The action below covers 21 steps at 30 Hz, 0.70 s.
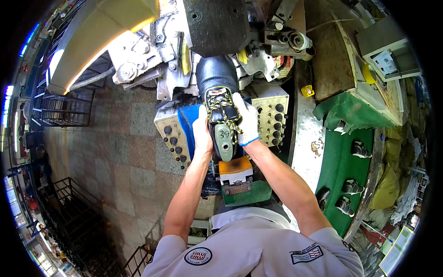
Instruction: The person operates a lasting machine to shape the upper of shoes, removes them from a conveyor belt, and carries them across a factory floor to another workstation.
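A black leather shoe upper [216,74] with yellow-and-black laces sits on a grey-green shoe last [224,145]. Its toe points away from me, under the dark metal head [214,25] of a machine. My left hand [202,129], in a pale glove, grips the shoe's left side near the heel. On the opposite side my right hand [248,121], in a white glove with a blue cuff, presses against the shoe by the laces. Fingertips of both hands are partly hidden by the shoe. Metal clamp parts [173,74] surround the toe. Beneath the heel is an orange-topped support block [235,167].
Control boxes with black knobs [277,120] flank the shoe. To the right runs a green conveyor belt [339,171] carrying several shoes, beside a cabinet with a green cloth [339,111]. Dark metal racks [69,106] stand at left on the tiled floor [124,157].
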Each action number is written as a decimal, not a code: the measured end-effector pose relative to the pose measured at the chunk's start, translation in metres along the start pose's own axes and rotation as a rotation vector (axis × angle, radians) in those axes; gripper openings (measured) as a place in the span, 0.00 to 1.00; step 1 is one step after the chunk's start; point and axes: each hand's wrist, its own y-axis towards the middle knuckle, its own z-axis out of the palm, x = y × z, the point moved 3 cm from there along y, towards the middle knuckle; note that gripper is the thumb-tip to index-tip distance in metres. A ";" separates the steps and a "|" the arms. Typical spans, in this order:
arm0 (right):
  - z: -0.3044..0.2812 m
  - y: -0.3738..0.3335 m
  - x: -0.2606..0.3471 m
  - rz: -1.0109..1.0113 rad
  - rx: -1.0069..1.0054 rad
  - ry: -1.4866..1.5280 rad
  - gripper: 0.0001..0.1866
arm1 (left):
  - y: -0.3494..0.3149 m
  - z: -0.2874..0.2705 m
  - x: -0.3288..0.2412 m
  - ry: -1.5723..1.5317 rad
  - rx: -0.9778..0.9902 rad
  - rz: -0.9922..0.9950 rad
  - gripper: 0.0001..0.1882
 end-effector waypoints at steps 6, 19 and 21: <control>0.008 -0.006 0.016 -0.055 -0.034 -0.100 0.22 | -0.002 -0.005 0.001 0.022 -0.030 0.020 0.29; -0.066 -0.022 0.006 -0.095 -0.158 -0.292 0.26 | -0.042 -0.073 0.040 0.680 -0.324 0.066 0.28; -0.092 -0.065 0.024 -0.070 -0.014 0.022 0.29 | -0.089 -0.122 0.101 1.080 -0.408 0.032 0.42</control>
